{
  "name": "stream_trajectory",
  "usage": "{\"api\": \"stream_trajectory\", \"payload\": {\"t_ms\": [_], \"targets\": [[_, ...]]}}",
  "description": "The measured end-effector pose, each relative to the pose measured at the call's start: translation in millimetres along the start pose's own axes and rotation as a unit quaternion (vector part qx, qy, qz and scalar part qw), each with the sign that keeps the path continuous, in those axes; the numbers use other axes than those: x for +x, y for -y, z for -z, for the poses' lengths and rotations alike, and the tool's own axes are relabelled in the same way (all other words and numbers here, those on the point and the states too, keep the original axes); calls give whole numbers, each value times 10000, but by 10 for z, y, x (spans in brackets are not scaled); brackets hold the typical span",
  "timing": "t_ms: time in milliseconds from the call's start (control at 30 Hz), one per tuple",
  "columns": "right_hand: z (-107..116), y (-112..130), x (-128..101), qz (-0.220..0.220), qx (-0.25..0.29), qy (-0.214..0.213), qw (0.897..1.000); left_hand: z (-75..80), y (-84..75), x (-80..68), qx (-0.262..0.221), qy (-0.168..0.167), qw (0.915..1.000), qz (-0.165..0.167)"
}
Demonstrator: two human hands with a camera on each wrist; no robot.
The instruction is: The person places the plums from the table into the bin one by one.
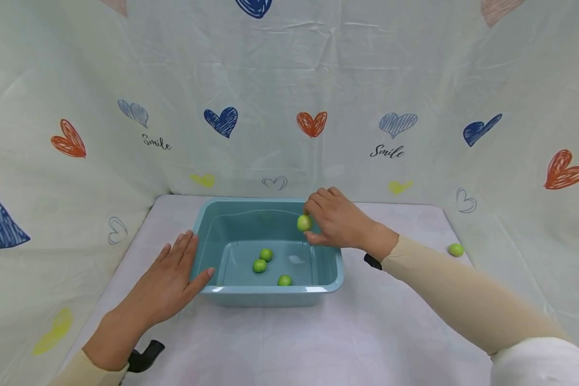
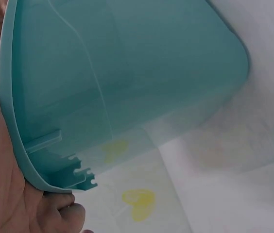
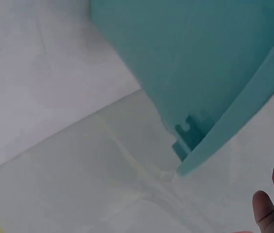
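A teal plastic basin (image 1: 270, 292) stands on the cloth-covered table. My left hand (image 1: 185, 262) lies flat against its left outer wall, fingers straight, thumb at the front-left corner. The left wrist view shows that palm (image 2: 1, 184) touching the basin's rim (image 2: 35, 179). My right hand (image 1: 313, 217) hovers over the basin's back right part and pinches a small green ball (image 1: 304, 222) at its fingertips. Three more green balls (image 1: 259, 265) lie on the basin's floor. In the right wrist view only the basin's outer wall (image 3: 200, 58) and two fingertips (image 3: 273, 204) show.
Another green ball (image 1: 455, 249) lies on the table at the far right, near the cloth wall. A heart-printed cloth (image 1: 313, 123) closes off the back and both sides. The white tabletop (image 1: 318, 343) stretches in front of the basin.
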State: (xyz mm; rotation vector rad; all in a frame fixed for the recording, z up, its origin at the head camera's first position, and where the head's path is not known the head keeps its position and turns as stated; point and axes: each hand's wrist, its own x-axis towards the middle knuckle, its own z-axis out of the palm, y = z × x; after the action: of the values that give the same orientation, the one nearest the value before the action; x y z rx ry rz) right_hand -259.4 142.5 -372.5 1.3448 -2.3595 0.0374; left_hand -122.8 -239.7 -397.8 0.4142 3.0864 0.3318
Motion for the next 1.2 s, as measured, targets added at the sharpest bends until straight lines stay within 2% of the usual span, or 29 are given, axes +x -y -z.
{"api": "stream_trajectory", "payload": {"t_ms": [200, 433, 567, 1200], "targets": [[-145, 175, 100, 290, 142, 215, 9992, -1, 1, -10, -17, -16, 10000, 35], [-259, 297, 163, 222, 340, 502, 9979, -10, 4, -1, -38, -27, 10000, 31], [-319, 342, 193, 196, 438, 552, 9973, -19, 12, -3, -61, -12, 10000, 23], [-445, 393, 182, 151, 186, 579, 9980, -18, 26, -3, -212, -8, 9998, -16]]}}
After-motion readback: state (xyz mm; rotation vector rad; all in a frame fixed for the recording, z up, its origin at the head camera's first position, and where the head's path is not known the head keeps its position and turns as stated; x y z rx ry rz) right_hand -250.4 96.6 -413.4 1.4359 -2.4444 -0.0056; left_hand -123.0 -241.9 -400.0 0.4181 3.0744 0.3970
